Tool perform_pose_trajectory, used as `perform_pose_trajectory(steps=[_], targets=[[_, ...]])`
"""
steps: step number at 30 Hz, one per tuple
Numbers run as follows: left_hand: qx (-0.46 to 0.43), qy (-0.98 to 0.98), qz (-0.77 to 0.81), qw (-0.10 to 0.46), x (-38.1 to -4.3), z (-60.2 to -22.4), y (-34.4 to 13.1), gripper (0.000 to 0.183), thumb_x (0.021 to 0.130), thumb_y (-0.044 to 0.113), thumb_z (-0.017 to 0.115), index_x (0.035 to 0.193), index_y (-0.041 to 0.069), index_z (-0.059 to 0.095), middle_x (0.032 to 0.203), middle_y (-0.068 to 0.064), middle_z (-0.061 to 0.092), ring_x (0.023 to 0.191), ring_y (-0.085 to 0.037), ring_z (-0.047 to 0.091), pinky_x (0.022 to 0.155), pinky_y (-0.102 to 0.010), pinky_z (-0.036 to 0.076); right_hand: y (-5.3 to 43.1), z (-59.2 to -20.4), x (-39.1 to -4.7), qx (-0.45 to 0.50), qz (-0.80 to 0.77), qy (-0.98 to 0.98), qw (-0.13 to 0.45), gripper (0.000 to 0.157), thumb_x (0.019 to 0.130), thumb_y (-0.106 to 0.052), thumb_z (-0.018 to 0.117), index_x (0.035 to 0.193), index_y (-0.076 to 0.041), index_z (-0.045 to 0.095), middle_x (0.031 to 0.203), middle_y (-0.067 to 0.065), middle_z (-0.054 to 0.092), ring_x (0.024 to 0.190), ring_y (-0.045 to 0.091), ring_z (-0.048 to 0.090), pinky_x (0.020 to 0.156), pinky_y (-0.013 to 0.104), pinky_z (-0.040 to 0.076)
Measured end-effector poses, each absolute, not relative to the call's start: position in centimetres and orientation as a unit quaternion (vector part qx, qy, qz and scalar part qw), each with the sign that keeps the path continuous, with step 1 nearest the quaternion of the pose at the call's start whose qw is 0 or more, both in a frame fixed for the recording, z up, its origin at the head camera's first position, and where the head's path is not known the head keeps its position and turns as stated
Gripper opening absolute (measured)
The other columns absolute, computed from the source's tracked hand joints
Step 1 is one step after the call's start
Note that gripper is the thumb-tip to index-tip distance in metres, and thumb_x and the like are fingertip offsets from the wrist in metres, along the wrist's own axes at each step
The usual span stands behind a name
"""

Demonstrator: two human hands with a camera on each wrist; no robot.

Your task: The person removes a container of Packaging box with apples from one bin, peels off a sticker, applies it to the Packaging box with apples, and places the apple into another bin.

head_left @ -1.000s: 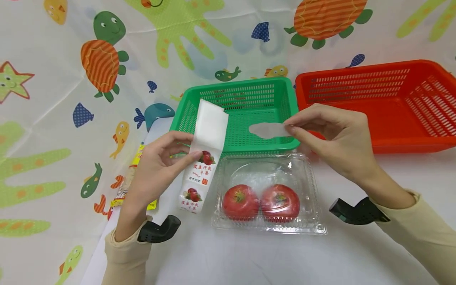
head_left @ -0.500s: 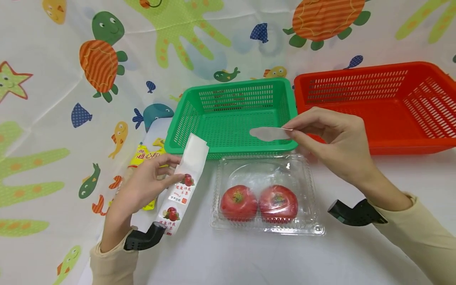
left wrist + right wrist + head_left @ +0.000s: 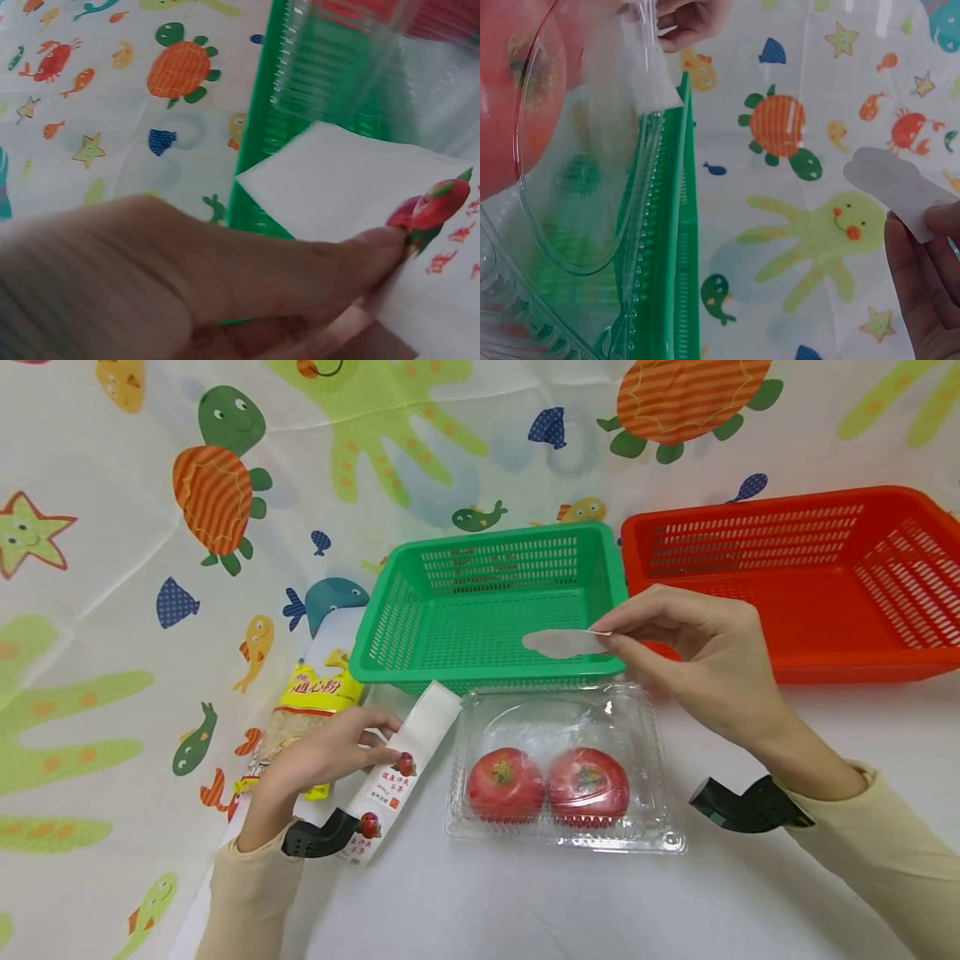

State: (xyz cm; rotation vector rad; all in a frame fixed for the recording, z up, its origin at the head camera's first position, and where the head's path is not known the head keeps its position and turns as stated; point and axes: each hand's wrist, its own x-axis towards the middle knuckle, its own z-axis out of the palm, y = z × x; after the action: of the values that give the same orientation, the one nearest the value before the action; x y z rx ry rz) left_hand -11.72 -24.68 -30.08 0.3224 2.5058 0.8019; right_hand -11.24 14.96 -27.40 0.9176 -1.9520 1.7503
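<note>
My left hand [image 3: 326, 756] pinches a strip of apple labels [image 3: 429, 723] low over the table, left of the clear plastic clamshell box [image 3: 558, 721]. Its thumb lies on a printed apple in the left wrist view, on the strip's face [image 3: 352, 176]. A single peeled sticker [image 3: 557, 644], pale side showing, is pinched by one end between the thumb and fingers of my right hand [image 3: 708, 664]. It hangs above the front of the green basket. Two red apples, one left [image 3: 505, 785] and one right [image 3: 588, 785], sit inside the closed box.
The green basket [image 3: 491, 676] stands behind the box, with a red basket [image 3: 862, 660] to its right. A yellow-topped pasta bag [image 3: 318, 692] lies at the left, partly behind my left hand. A cloth with sea animals [image 3: 420, 410] hangs at the back.
My left hand has carried the label strip down and leftward from in front of the green basket to low over the table. My right hand and the sticker have barely moved.
</note>
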Motion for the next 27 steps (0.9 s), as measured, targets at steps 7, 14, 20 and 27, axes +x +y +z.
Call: perform_pose_trajectory(steps=[7,14,20,27], targets=[[0.115,0.908,0.288,0.282,-13.0,-31.6,-25.0,0.025,0.095,0.011,0.077,0.115,-0.003,0.071,0.095,-0.008,0.069,0.082,-0.021,0.063,0.075,-0.033,0.055,15.1,-27.4,-11.2,0.321,0.609,-0.702,0.181,0.028,0.079,0.026,0.074,0.103,0.012,0.074,0.097,0.018,0.075,0.089,0.020,0.073,0.086,0.025,0.060],[0.086,0.907,0.269,0.311,-13.6,-32.6,-25.0,0.030,0.094,0.013,0.078,0.119,-0.003,0.070,0.096,-0.007,0.068,0.079,-0.019,0.062,0.074,-0.031,0.052,15.1,-27.5,-11.3,0.321,0.608,-0.705,0.174,0.028,0.080,0.026,0.074,0.103,0.011,0.075,0.096,0.016,0.075,0.089,0.018,0.073,0.086,0.025,0.060],[0.116,0.906,0.264,0.312,-14.4,-33.4,-24.8,0.025,0.094,0.011,0.076,0.113,-0.003,0.070,0.090,-0.004,0.067,0.076,-0.017,0.061,0.072,-0.030,0.051,15.0,-27.6,-11.2,0.321,0.618,-0.697,0.168,0.028,0.080,0.026,0.073,0.103,0.010,0.075,0.095,0.015,0.075,0.087,0.019,0.073,0.086,0.023,0.059],[0.109,0.916,0.251,0.294,-14.6,-33.9,-24.8,0.021,0.091,0.009,0.078,0.107,-0.003,0.070,0.085,-0.004,0.062,0.077,-0.018,0.056,0.070,-0.031,0.046,15.0,-27.5,-11.3,0.324,0.595,-0.715,0.173,0.029,0.079,0.026,0.074,0.102,0.009,0.075,0.095,0.014,0.075,0.087,0.018,0.073,0.085,0.024,0.060]])
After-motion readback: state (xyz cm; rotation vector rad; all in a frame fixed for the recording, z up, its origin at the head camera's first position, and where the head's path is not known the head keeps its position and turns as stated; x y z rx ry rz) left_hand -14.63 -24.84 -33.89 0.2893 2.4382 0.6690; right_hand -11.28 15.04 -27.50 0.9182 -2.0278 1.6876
